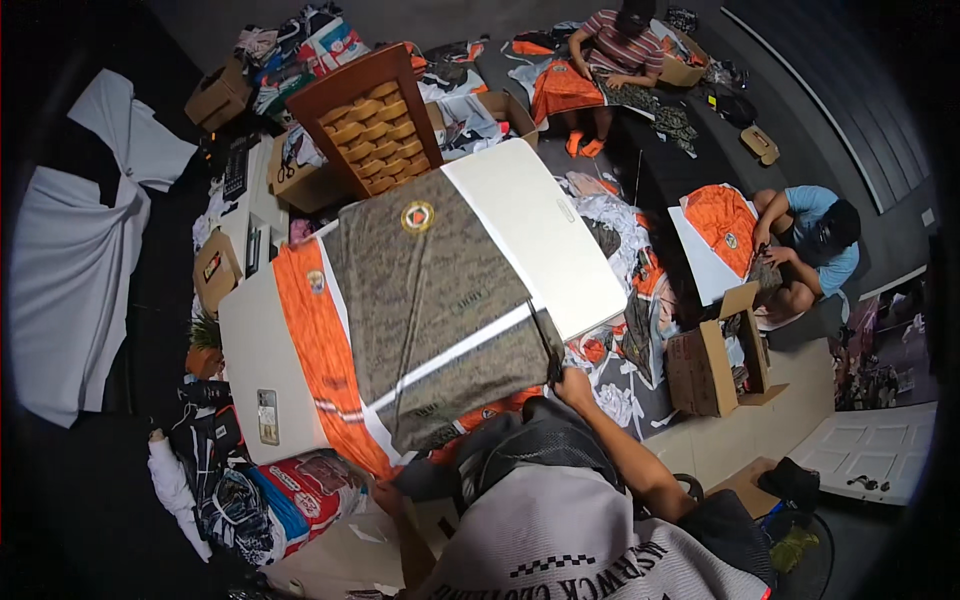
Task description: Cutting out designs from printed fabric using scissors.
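Observation:
A brown-green camouflage fabric sheet (pixel 430 270) with a round emblem lies spread over the white folding table (pixel 560 260). A white stripe crosses its nearer part. Along its left side runs an orange fabric panel (pixel 315 330) with white edging, hanging over the near edge. At the sheet's near right corner my right hand (pixel 572 388) is closed on the camouflage fabric. My left hand (pixel 386 494) is below the table's near edge, its fingers closed at the lower end of the orange panel; they are partly hidden.
A phone (pixel 268 416) lies on the table's left part. Beyond the table stands a wooden chair (pixel 370 120). An open cardboard box (pixel 705 365) is at right. Two people (pixel 825 235) handle orange fabric nearby. Cloth heaps (pixel 610 225) cover the floor; packed bags (pixel 300 490) sit near left.

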The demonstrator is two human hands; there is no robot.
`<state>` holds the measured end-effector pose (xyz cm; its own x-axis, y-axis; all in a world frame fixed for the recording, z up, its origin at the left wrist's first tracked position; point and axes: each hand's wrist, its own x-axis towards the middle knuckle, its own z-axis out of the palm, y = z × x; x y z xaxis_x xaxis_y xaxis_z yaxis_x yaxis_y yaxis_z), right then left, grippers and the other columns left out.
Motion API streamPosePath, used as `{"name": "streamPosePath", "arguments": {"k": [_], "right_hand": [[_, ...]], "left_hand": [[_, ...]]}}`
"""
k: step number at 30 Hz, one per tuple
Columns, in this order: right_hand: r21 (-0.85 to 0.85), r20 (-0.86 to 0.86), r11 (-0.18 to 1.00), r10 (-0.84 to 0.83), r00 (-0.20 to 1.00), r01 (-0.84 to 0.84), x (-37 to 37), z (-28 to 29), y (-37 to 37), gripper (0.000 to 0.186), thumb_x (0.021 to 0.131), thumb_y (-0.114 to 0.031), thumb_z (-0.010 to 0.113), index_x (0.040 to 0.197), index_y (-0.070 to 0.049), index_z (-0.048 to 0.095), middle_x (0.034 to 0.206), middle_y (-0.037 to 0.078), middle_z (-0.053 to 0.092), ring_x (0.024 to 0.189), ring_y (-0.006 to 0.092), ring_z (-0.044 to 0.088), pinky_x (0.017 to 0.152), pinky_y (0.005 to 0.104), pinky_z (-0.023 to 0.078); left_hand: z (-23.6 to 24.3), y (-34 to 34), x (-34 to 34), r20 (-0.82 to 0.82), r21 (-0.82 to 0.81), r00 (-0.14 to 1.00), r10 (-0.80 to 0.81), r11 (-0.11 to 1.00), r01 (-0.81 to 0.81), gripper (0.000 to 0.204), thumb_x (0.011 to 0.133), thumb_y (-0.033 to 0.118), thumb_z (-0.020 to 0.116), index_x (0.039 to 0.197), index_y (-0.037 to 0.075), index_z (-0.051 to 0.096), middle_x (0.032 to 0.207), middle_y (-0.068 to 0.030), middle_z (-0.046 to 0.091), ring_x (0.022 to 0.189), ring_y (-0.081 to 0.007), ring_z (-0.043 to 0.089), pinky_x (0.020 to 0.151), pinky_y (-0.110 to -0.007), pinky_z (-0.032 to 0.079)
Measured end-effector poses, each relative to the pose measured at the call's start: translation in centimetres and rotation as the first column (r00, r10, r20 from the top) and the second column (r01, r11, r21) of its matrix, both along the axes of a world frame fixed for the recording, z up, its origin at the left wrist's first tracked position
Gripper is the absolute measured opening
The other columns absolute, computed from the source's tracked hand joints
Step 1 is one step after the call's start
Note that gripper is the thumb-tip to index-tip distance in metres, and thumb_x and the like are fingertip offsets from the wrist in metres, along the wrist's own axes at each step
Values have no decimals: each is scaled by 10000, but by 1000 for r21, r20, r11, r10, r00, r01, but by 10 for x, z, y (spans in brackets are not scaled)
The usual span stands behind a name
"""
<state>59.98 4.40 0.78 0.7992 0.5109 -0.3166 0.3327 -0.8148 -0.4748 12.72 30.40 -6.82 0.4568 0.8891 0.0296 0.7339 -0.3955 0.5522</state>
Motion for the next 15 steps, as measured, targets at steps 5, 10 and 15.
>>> {"name": "streamPosePath", "arguments": {"k": [5, 10, 15], "right_hand": [[170, -191, 984, -26, 981, 59, -40, 8, -55, 331, 765, -281, 681, 790, 48, 653, 697, 234, 642, 630, 431, 593, 608, 496, 456], [167, -324, 972, -103, 940, 164, -87, 0, -113, 430, 781, -382, 706, 797, 45, 656, 673, 194, 625, 589, 364, 569, 598, 463, 449], [-91, -470, 977, -213, 857, 193, -115, -27, -177, 659, 775, -603, 692, 789, 55, 674, 710, 185, 637, 634, 309, 588, 627, 434, 470]], "left_hand": [[-6, -41, -13, 16, -89, 1000, -16, 996, 18, 232, 897, 217, 501, 897, 14, 612, 866, -170, 622, 774, -342, 577, 732, -437, 461], [-4, -78, 13, -10, -198, 998, -64, 978, 61, 220, 895, 195, 503, 903, 16, 632, 858, -164, 639, 758, -330, 589, 727, -422, 471], [-16, -120, 16, 2, -308, 994, -110, 946, 105, 214, 893, 173, 505, 910, 19, 651, 849, -157, 656, 742, -318, 600, 723, -408, 481]]}}
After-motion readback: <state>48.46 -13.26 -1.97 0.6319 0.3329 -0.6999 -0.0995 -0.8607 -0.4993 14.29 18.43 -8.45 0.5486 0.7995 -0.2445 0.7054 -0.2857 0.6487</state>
